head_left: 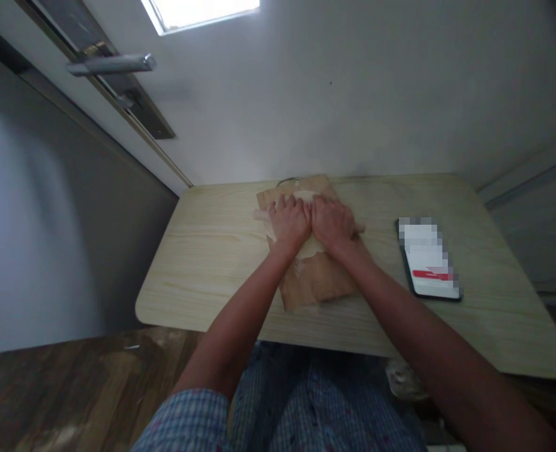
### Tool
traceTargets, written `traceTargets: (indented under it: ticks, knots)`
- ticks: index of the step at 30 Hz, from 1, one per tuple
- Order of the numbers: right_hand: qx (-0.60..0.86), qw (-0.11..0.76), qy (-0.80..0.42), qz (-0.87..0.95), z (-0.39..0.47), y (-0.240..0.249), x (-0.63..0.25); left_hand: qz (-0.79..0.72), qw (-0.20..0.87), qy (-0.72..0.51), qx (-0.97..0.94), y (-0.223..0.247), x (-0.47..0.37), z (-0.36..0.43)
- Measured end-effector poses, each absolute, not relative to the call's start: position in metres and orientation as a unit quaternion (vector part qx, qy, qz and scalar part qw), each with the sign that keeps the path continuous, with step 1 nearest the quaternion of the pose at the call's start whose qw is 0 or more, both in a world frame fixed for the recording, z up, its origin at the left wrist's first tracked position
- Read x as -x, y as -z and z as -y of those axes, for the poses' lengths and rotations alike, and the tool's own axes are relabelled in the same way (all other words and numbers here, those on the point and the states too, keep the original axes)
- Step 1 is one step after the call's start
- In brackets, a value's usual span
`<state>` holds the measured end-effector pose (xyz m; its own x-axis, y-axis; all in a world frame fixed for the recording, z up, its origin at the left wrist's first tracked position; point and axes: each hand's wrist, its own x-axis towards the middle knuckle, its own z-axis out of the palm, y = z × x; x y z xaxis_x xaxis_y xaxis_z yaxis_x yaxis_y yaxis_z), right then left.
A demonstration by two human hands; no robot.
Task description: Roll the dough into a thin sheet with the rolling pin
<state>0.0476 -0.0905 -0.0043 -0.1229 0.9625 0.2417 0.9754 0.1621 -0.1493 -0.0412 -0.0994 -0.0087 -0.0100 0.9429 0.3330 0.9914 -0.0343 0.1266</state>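
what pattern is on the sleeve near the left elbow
The sleeve is checked, in blue and white; it shows best in the head view, at the bottom.

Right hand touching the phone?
Apart. The head view shows a strip of tabletop between the right hand and the phone.

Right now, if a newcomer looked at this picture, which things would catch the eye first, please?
Probably the bright window at the top, left of centre. Next, the left hand and right hand, side by side over a pale rod, above a brown sheet on the table. Then the phone to their right, with its red bar.
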Motion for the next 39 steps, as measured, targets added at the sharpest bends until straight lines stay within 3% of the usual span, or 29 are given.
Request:
traceTargets:
  ticks: [15,39]
  knots:
    - [0.600,0.214,0.012,0.771,0.142,0.014,-0.046,0.687,0.053,0.154,0.708,0.014,0.047,0.151]
    - [0.643,0.128,0.004,0.755,0.035,-0.006,-0.044,0.701,-0.005,0.161,0.695,0.001,0.042,0.042]
